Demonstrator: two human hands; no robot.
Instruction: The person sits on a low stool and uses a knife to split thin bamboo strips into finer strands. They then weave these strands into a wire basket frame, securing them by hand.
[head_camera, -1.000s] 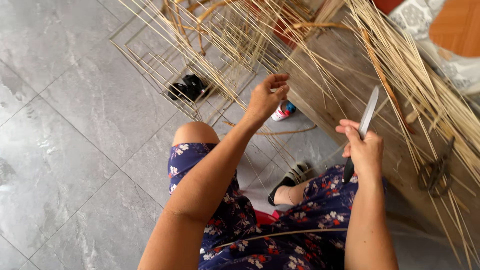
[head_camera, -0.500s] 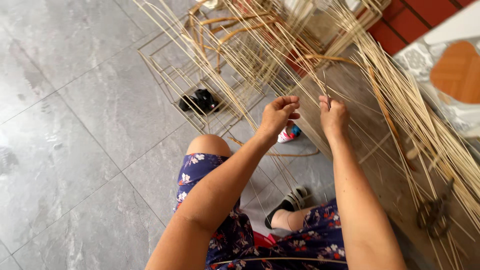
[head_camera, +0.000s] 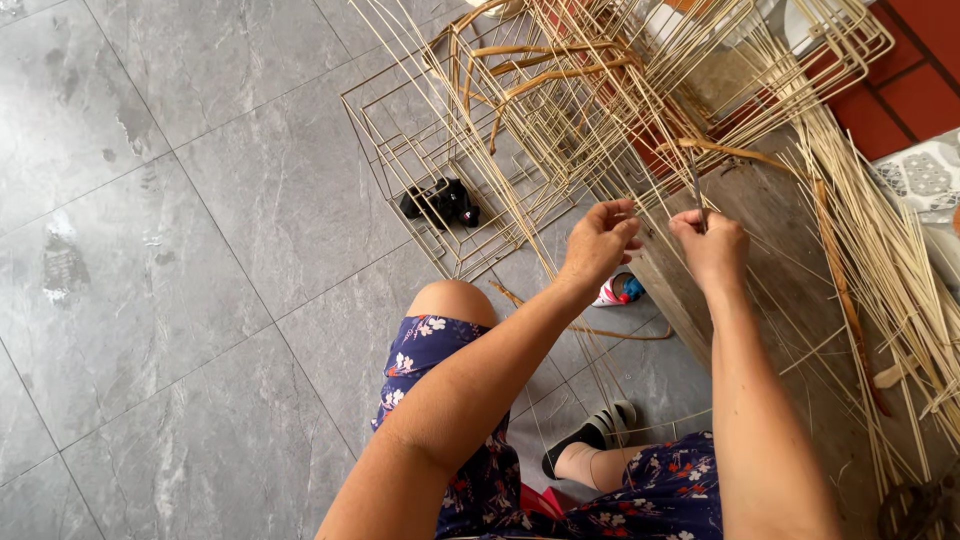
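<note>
While half a second ago the hands nearly touched, the left hand (head_camera: 598, 243) and right hand (head_camera: 712, 248) now sit slightly apart, both pinched shut on thin cane strips (head_camera: 640, 170) above the raised knee (head_camera: 452, 300). A narrow blade (head_camera: 694, 188) now stands up from the right fist. Beyond them stands the half-woven cane frame (head_camera: 560, 90); a wire frame (head_camera: 420, 170) lies left of it.

Grey tiled floor (head_camera: 180, 260), small black object (head_camera: 440, 202) on it inside a wire frame (head_camera: 400, 150), black sandal (head_camera: 590, 438) nearer, scissors (head_camera: 915, 510) far right.
</note>
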